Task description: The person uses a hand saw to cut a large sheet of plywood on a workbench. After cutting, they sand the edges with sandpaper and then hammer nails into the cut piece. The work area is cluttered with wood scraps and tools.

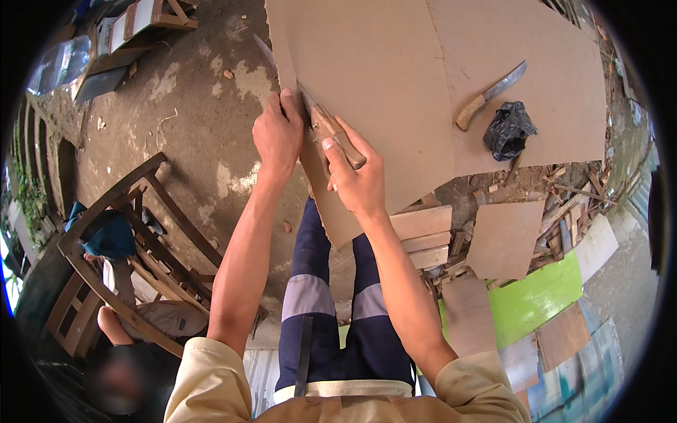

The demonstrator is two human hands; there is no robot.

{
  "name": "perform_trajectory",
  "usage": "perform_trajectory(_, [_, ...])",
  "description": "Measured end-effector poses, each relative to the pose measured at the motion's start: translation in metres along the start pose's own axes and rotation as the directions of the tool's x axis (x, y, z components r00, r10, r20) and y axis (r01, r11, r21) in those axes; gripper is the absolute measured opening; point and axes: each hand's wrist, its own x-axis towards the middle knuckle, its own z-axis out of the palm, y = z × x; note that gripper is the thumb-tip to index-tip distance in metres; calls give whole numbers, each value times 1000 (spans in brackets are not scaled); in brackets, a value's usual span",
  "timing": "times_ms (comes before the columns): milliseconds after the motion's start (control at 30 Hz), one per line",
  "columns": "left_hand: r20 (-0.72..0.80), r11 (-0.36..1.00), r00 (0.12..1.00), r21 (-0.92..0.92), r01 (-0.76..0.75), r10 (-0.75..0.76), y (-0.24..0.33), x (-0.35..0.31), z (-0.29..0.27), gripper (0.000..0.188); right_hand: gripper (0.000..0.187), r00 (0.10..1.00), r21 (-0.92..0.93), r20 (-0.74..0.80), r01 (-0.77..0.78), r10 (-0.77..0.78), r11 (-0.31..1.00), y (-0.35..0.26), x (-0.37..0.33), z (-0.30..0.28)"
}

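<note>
Past cream sleeves, gripping wooden-handled blade in closed right fingers, pinching brown board edge with left fingers; could cut these by slipping.

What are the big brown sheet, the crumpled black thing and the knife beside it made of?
Brown sheet: maybe cardboard or thin fibreboard; it's flat, dull and ragged-edged.
Crumpled black thing: probably thin plastic, with shiny wrinkles.
Knife: the blade seems to be metal, greyish and shiny; the handle is likely wood, yellow-brown, finish unclear.
</note>
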Motion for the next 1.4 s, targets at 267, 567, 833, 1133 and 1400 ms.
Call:
perform_trajectory(267, [-71,996,996,-65,-60,55,-6,-1,6,40,53,998,-124,-25,54,-58,991,-12,-17,4])
perform_trajectory(567, [-58,994,998,-111,-15,9,-10,-4,5,42,49,985,-38,-30,-173,172,984,-33,-124,-61])
perform_trajectory(833, [-113,991,988,-71,-110,102,-12,-3,11,39,47,997,-4,-49,-52,52,999,1,-87,-41])
perform_trajectory(1133, [-169,991,980,-67,-119,106,-9,-4,9,39,53,995,-91,-22,94,-97,991,4,-17,-4])
perform_trajectory(1400, [-185,988,978,-101,-117,97,-5,-5,9,37,50,994,-99,-49,92,-97,991,-10,-32,0])
